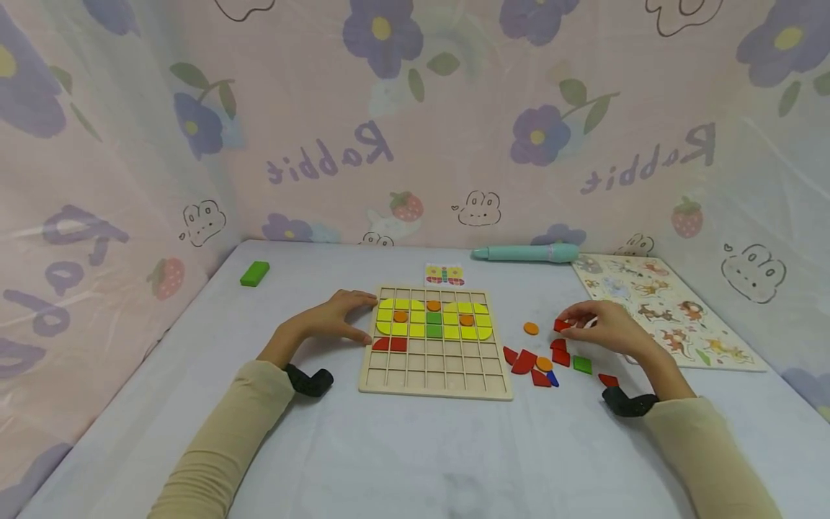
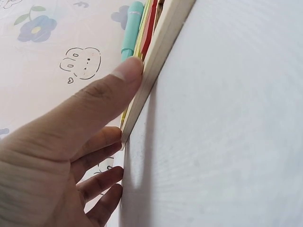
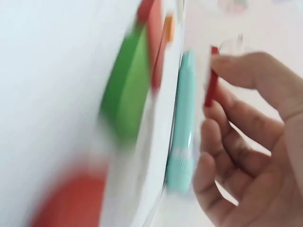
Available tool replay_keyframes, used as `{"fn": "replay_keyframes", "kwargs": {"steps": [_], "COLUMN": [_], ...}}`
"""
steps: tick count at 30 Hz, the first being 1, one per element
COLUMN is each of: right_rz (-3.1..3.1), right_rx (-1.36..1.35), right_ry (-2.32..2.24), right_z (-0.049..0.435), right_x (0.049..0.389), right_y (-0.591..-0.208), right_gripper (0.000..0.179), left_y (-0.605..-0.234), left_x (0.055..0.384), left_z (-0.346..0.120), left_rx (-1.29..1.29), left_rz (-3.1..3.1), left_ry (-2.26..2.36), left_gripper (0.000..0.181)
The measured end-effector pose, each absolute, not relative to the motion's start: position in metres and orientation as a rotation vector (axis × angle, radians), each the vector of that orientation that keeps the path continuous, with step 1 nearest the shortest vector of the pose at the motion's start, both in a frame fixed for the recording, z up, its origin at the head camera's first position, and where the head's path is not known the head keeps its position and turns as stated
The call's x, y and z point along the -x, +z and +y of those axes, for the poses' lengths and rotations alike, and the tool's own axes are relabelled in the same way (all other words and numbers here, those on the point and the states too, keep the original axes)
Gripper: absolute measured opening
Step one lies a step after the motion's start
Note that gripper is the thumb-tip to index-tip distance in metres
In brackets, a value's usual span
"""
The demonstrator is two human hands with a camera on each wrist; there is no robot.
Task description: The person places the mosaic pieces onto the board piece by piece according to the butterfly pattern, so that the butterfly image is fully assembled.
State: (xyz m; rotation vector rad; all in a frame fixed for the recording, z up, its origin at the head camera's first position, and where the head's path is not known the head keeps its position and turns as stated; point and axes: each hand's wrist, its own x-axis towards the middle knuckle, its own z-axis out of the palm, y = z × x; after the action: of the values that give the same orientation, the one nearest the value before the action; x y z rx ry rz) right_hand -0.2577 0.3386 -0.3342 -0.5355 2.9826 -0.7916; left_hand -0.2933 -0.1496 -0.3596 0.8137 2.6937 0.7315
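A wooden grid board (image 1: 441, 367) lies on the table with yellow, orange, green and red pieces set in its squares. Two red pieces (image 1: 390, 344) sit side by side in its left part. My left hand (image 1: 333, 317) rests against the board's left edge, thumb and fingers spread; in the left wrist view the thumb (image 2: 106, 90) touches the wooden side. Above the loose pieces, my right hand (image 1: 606, 328) pinches a small red piece (image 3: 212, 78) between thumb and fingers. Below that hand lie more red pieces (image 1: 524, 362), a green square (image 1: 582, 365) and an orange disc (image 1: 531, 329).
Behind the board lies a small pattern card (image 1: 444, 274). A teal pen-shaped object (image 1: 525, 253) stretches along the back edge, beside an animal-picture board (image 1: 674, 310) at right. One green block (image 1: 255, 274) sits at back left. A patterned cloth surrounds the table.
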Motion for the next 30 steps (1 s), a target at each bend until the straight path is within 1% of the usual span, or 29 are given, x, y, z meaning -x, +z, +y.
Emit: {"fn": "replay_keyframes", "kwargs": {"steps": [6, 12, 16, 20, 23, 25, 30], "right_rz": [2.972, 2.912, 2.848, 2.795, 2.769, 2.766, 2.748], "right_rx": [0.556, 0.698, 0.843, 0.995, 1.058, 1.069, 0.979], "right_ry": [-0.925, -1.019, -1.084, -1.107, -1.073, -1.035, -0.946], "right_z": [0.278, 0.206, 0.169, 0.144, 0.132, 0.127, 0.123], "right_x": [0.261, 0.261, 0.26, 0.261, 0.262, 0.264, 0.268], "right_y": [-0.333, -0.332, -0.33, -0.332, -0.337, -0.341, -0.349], "right_gripper": [0.03, 0.027, 0.025, 0.024, 0.023, 0.023, 0.022], "left_y": [-0.362, -0.363, -0.362, -0.362, -0.361, -0.361, -0.361], "left_x": [0.295, 0.295, 0.294, 0.294, 0.295, 0.296, 0.297], "left_z": [-0.15, -0.15, -0.15, -0.149, -0.149, -0.149, -0.15], "left_rx": [-0.812, -0.823, -0.817, -0.826, -0.832, -0.837, -0.835], "left_rz": [2.687, 2.69, 2.686, 2.685, 2.689, 2.694, 2.697], "left_ry": [0.737, 0.737, 0.747, 0.745, 0.735, 0.729, 0.727], "left_gripper": [0.079, 0.08, 0.08, 0.079, 0.08, 0.079, 0.079]}}
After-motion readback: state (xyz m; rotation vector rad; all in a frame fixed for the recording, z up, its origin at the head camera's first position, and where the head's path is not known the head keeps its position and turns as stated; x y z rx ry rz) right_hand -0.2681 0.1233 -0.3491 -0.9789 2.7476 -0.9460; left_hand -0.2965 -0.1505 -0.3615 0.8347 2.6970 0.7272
